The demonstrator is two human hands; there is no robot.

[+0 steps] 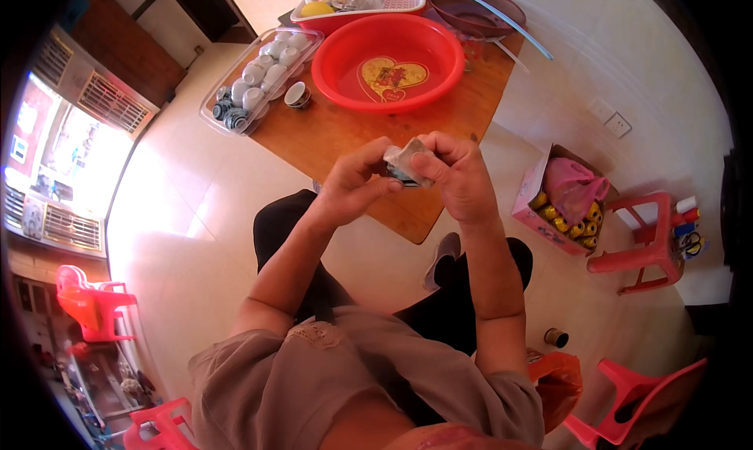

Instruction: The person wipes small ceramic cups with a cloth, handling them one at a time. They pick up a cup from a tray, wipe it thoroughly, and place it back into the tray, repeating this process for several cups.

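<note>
Over the near part of the wooden table, my left hand [360,185] grips a small dark-patterned cup [399,173], mostly hidden by fingers and cloth. My right hand [465,176] pinches a pale cloth [406,154] against the cup, the thumb pressing on it. Beyond my hands stands a red plastic basin [329,76] with a gold heart print on its bottom. To its left, a clear plastic tray [206,110] holds several white cups [254,73] and a few blue-patterned ones [236,119]. Another small cup [297,95] rests on the wood between tray and basin.
The wooden table [406,214] ends at a rounded near corner. Behind the basin are a red-and-white basket [406,0] and a dark translucent bowl [479,11] with a blue-handled utensil [500,14] across it. An open carton [532,214] and red stool [635,261] stand right.
</note>
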